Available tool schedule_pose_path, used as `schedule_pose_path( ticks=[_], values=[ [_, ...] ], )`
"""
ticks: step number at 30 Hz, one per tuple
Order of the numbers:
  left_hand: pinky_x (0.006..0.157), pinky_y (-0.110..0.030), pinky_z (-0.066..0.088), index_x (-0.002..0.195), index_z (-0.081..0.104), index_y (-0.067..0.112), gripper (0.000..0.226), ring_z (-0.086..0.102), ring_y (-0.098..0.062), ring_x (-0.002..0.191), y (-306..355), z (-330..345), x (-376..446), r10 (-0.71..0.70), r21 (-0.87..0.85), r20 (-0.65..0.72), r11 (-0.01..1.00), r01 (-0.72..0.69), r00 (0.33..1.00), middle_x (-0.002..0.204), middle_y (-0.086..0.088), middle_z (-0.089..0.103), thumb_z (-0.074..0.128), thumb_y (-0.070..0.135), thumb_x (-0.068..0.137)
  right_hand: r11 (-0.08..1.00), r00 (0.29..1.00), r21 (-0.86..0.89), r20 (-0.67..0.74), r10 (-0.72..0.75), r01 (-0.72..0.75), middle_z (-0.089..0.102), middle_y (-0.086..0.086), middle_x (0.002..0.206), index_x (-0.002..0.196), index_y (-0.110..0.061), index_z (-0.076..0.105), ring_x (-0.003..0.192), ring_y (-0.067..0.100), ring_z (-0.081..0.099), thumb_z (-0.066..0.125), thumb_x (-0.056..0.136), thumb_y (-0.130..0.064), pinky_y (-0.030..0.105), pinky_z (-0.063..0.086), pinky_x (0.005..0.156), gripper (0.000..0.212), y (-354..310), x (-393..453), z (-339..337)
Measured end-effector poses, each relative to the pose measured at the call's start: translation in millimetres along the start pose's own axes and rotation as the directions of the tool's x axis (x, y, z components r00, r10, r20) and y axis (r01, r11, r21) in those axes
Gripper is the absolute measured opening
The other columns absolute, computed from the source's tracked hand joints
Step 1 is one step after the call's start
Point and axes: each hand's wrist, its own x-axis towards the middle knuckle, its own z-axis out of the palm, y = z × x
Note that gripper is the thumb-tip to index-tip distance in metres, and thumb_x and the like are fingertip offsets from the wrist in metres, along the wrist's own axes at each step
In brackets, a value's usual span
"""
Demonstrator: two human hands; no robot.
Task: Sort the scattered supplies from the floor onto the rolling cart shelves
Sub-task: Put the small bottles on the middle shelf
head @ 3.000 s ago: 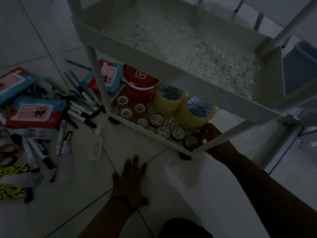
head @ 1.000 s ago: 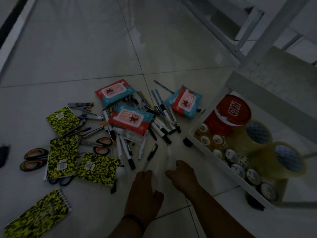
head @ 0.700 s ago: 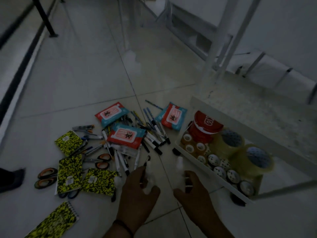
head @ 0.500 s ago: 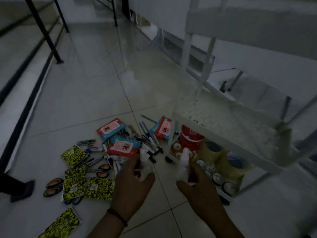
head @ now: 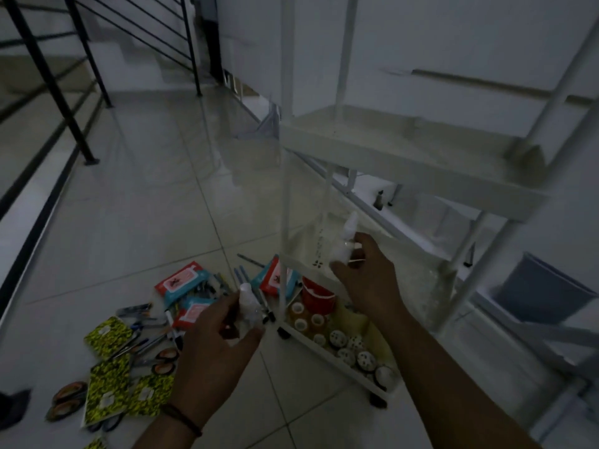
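My left hand (head: 212, 345) grips a small clear spray bottle (head: 248, 304), held above the floor. A second clear spray bottle (head: 345, 239) is gripped by my right hand (head: 366, 277), raised in front of the middle shelf (head: 424, 280) of the white rolling cart (head: 411, 163). The bottom shelf (head: 337, 358) holds a red tub (head: 316, 296), tape rolls (head: 353, 351) and small round tins. On the floor lie wipe packs (head: 181, 281), pens and markers (head: 146, 340), yellow-black notebooks (head: 108, 375) and scissors (head: 66, 398).
A black stair railing (head: 55, 82) runs along the left. A grey-blue bin (head: 538, 294) stands to the right of the cart. A dark shoe (head: 13, 408) sits at the left edge. Pale tiled floor (head: 146, 196) stretches beyond the pile.
Both hands picked up spray bottles from the floor and lifted them. The right hand has risen to the middle shelf level, and my view has tilted upward.
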Motion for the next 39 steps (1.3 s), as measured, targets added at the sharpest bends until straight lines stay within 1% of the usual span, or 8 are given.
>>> schedule_pose_path(
  ticks=[7, 17, 18, 19, 20, 21, 29, 39],
  values=[
    [0.066, -0.022, 0.050, 0.061, 0.058, 0.057, 0.034, 0.061, 0.007, 0.068, 14.6, -7.3, 22.0, -0.078, -0.051, 0.003, 0.996, 0.078, 0.997, 0.066, 0.027, 0.064, 0.060, 0.033, 0.086, 0.991, 0.993, -0.134, 0.112, 0.035, -0.020, 0.063, 0.003, 0.114, 0.124, -0.017, 0.048, 0.087, 0.011, 0.059, 0.063, 0.085, -0.021, 0.017, 0.048, 0.066, 0.042, 14.8, 67.7, 45.2],
    [0.079, -0.028, 0.047, 0.086, 0.060, 0.054, 0.030, 0.061, -0.006, 0.080, -65.7, 5.6, 25.3, -0.261, 0.131, 0.077, 0.960, 0.249, 0.962, 0.075, 0.026, 0.067, 0.078, 0.036, 0.070, 0.983, 0.984, -0.183, 0.172, 0.049, -0.017, 0.061, 0.010, 0.119, 0.131, -0.017, 0.047, 0.102, 0.022, 0.061, 0.059, 0.088, -0.011, 0.035, 0.055, 0.084, 0.046, 33.6, 101.1, 76.8],
    [0.087, -0.036, 0.046, 0.099, 0.058, 0.052, 0.047, 0.063, -0.013, 0.081, -83.9, 7.4, 23.5, -0.262, 0.164, 0.101, 0.956, 0.244, 0.960, 0.123, -0.016, 0.060, 0.084, 0.038, 0.062, 0.985, 0.979, -0.172, 0.193, 0.062, -0.028, 0.061, 0.009, 0.121, 0.132, -0.017, 0.048, 0.103, 0.021, 0.061, 0.058, 0.088, -0.010, 0.033, 0.054, 0.086, 0.046, 35.2, 102.5, 77.8],
    [0.089, -0.040, 0.046, 0.103, 0.058, 0.050, 0.053, 0.064, -0.017, 0.079, -85.7, 8.2, 29.6, -0.288, 0.151, 0.063, 0.949, 0.276, 0.956, 0.126, -0.020, -0.058, 0.086, 0.041, 0.059, 0.985, 0.974, -0.165, 0.213, 0.077, -0.041, 0.060, 0.008, 0.123, 0.132, -0.016, 0.048, 0.105, 0.020, 0.061, 0.058, 0.089, -0.011, 0.030, 0.053, 0.088, 0.045, 36.8, 103.4, 79.0],
    [0.083, -0.033, 0.047, 0.096, 0.059, 0.047, 0.039, 0.063, -0.013, 0.078, -72.4, 8.7, 35.7, -0.284, 0.086, 0.056, 0.956, 0.279, 0.957, 0.116, -0.012, 0.066, 0.081, 0.039, 0.065, 0.985, 0.969, -0.164, 0.230, 0.088, -0.051, 0.060, 0.007, 0.124, 0.131, -0.015, 0.050, 0.107, 0.018, 0.060, 0.057, 0.089, -0.011, 0.025, 0.051, 0.087, 0.043, 38.3, 104.2, 80.1],
    [0.074, -0.024, 0.046, 0.086, 0.059, 0.046, 0.021, 0.061, -0.006, 0.077, -44.2, 13.2, 41.8, -0.279, 0.036, 0.025, 0.960, 0.278, 0.960, 0.064, 0.034, 0.062, 0.073, 0.038, 0.072, 0.985, 0.966, -0.162, 0.243, 0.091, -0.052, 0.060, 0.006, 0.125, 0.130, -0.014, 0.053, 0.106, 0.017, 0.059, 0.057, 0.089, -0.012, 0.021, 0.049, 0.084, 0.040, 39.3, 104.8, 80.9],
    [0.062, -0.014, 0.050, 0.076, 0.058, 0.037, 0.015, 0.063, 0.000, 0.071, 1.9, 19.2, 45.0, -0.102, -0.040, 0.012, 0.994, 0.102, 0.995, 0.078, 0.002, 0.067, 0.064, 0.027, 0.085, 0.986, 0.969, -0.153, 0.226, 0.103, -0.069, 0.042, 0.002, 0.143, 0.142, -0.020, 0.038, 0.127, 0.017, 0.044, 0.047, 0.093, -0.017, 0.034, 0.040, 0.107, 0.050, 29.6, 84.4, 62.1],
    [0.067, -0.001, 0.043, 0.086, 0.060, 0.051, 0.042, 0.061, 0.013, 0.083, 60.2, 69.9, 44.1, -0.011, -0.109, 0.072, 0.994, 0.019, 0.997, 0.083, 0.031, 0.067, 0.069, 0.010, 0.082, 0.974, 0.902, -0.001, 0.377, -0.211, 0.228, 0.045, -0.015, 0.131, 0.140, -0.024, 0.040, 0.119, -0.002, 0.043, 0.056, 0.091, -0.029, 0.010, 0.029, 0.104, 0.052, 28.4, -11.8, 6.1]
  ],
)
